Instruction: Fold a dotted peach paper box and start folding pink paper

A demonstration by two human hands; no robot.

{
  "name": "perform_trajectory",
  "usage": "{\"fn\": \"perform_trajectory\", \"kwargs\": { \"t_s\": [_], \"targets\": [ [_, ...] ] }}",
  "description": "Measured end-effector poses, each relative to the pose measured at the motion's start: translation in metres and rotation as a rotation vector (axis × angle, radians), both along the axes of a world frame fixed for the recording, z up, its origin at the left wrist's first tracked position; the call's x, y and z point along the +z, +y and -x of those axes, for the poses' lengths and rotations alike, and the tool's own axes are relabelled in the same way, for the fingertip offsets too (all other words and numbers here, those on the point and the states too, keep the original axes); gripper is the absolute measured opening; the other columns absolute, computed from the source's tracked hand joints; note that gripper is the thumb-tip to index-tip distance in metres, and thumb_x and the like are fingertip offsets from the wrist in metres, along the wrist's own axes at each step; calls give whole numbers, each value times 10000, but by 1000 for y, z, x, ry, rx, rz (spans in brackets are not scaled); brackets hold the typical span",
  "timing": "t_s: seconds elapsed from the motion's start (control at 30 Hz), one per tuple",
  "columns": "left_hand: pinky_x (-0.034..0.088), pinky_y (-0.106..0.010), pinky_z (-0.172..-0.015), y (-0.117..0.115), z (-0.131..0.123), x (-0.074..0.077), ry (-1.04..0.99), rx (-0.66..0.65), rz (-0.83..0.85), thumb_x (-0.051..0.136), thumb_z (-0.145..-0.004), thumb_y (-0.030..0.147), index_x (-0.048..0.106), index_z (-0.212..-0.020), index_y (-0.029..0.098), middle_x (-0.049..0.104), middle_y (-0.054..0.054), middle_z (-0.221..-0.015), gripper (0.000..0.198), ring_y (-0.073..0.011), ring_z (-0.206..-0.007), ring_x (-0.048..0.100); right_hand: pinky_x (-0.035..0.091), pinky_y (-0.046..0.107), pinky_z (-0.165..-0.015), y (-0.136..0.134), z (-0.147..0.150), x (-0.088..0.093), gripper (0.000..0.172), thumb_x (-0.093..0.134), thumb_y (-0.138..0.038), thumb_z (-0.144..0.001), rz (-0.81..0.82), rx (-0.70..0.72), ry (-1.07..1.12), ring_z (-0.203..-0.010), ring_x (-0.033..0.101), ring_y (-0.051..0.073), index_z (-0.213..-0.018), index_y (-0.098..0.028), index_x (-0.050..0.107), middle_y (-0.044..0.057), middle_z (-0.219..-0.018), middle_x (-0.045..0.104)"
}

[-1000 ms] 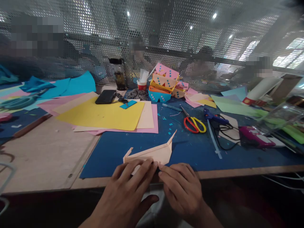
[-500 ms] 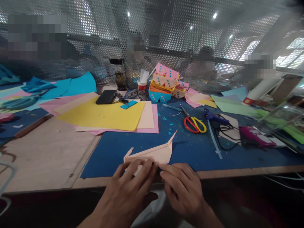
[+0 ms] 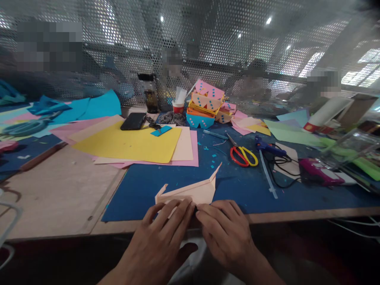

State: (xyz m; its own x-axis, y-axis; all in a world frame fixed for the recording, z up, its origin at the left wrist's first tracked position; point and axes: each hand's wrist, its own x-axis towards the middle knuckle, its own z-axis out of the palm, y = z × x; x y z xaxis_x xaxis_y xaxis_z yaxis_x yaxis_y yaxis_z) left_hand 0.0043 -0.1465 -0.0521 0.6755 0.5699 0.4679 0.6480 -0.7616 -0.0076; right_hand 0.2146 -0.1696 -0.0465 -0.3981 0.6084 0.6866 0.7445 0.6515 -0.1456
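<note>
A folded peach paper shape (image 3: 194, 190) with pointed tips lies on the blue cutting mat (image 3: 237, 186) near the table's front edge. My left hand (image 3: 162, 237) lies flat with its fingertips pressing the paper's near edge. My right hand (image 3: 227, 233) sits beside it, fingertips touching the same edge at the middle. The two hands almost meet over the fold. The paper's near part is hidden under my fingers.
Yellow, peach and pink sheets (image 3: 130, 144) lie stacked behind the mat, with a black phone (image 3: 133, 121) on them. Red-and-yellow scissors (image 3: 242, 153), a blue glue gun (image 3: 267, 147) with cord, and a stack of decorated paper boats (image 3: 206, 105) stand further back. A perforated metal screen (image 3: 208, 47) closes the rear.
My right hand has slid slightly left and forward along the paper's edge, closer to my left fingers. The paper stays in place.
</note>
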Motion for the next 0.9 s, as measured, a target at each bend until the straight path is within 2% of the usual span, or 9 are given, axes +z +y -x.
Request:
{"fn": "perform_trajectory", "kwargs": {
  "t_s": [0.2,0.37,0.5,0.7,0.9],
  "targets": [
    [399,-443,-957,1,-4,5,-28,-9,-9,450,-1054,416,611,-1318,138,680,-104,-1344,416,-273,-1175,589,441,394,-791,5,0,7,222,473,-126,-997,3,21,-153,-900,609,214,-1103,-138,669,68,-993,733],
    [426,-424,-919,5,-8,12,-47,-13,-34,498,-1038,386,621,-1291,126,708,-108,-1266,383,-275,-1114,613,432,395,-773,7,0,6,246,437,-138,-1015,-4,40,-158,-880,595,214,-1105,-132,665,70,-1002,734],
    [430,-424,-921,8,-9,17,-93,-58,-51,524,-1031,317,629,-1236,102,727,-108,-1198,315,-271,-1075,625,453,402,-818,7,0,5,240,438,-134,-1012,0,39,-163,-937,599,226,-1096,-130,663,83,-1056,733],
    [433,-424,-939,4,-6,11,-132,-45,-11,526,-1026,303,597,-1287,113,705,-109,-1258,330,-274,-1146,594,496,371,-866,7,-3,-3,236,453,-115,-991,-13,66,-103,-1024,619,216,-1119,-130,651,91,-1093,730],
    [425,-439,-964,2,-6,4,-137,-28,-9,526,-1023,281,587,-1314,107,684,-126,-1281,344,-284,-1157,582,447,396,-927,3,-1,-8,242,472,-120,-990,-7,40,-74,-1065,596,222,-1147,-131,656,79,-1194,726]
  ]
}}
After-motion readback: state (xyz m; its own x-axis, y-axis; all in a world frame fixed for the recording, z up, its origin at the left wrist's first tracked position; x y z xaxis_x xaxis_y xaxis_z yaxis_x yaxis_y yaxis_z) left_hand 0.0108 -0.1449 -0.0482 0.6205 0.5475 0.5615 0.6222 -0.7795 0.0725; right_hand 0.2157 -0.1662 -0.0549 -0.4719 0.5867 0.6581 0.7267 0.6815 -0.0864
